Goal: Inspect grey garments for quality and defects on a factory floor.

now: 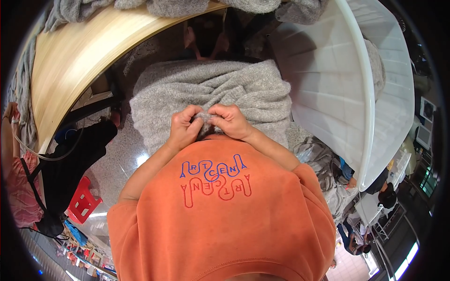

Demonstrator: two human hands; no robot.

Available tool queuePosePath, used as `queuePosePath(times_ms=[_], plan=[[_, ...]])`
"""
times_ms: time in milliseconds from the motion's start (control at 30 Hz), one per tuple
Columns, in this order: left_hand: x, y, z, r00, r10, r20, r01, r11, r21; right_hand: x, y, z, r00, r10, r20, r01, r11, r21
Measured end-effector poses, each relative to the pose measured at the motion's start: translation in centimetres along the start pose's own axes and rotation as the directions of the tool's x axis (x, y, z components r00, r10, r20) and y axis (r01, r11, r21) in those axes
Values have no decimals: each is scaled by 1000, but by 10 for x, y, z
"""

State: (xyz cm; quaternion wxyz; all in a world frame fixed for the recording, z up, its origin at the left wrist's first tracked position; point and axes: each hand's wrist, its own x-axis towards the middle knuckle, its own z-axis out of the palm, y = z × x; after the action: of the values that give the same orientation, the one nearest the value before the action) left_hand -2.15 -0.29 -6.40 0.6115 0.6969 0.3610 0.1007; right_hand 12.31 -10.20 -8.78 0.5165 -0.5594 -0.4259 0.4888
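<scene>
A grey fuzzy knitted piece [187, 82] lies spread in folds over my lap. At its near edge my left hand [186, 122] pinches a bit of the knit between thumb and fingers. Close beside it, my right hand [229, 121] grips the same edge, thumb bent inward. A small gathered tuft of knit shows between the two hands. Whether anything smaller sits in either pinch is hidden by the fingers.
A pale wooden table [70, 51] curves along the left and top, with grey knits [178, 6] on it. At right stands a large white plastic bin [323, 79]. A red plastic stool [84, 201] is at left. Other people [358, 241] are around.
</scene>
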Motion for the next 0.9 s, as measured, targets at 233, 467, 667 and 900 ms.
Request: queuePosePath(times_ms=[233,467,667,900], plan=[[5,1,-4,865,481,145,-499,853,150,-1,3,-1,989,126,76,-140,965,222],[2,5,-2,779,624,61,-622,756,203,-1,-2,-9,953,198,230,-288,825,485],[1,6,-3,820,564,99,-573,805,153,-1,-5,-13,959,154,238,-240,889,391],[-1,7,-2,844,533,55,-536,837,111,-4,-6,-9,955,189,228,-278,836,472]])
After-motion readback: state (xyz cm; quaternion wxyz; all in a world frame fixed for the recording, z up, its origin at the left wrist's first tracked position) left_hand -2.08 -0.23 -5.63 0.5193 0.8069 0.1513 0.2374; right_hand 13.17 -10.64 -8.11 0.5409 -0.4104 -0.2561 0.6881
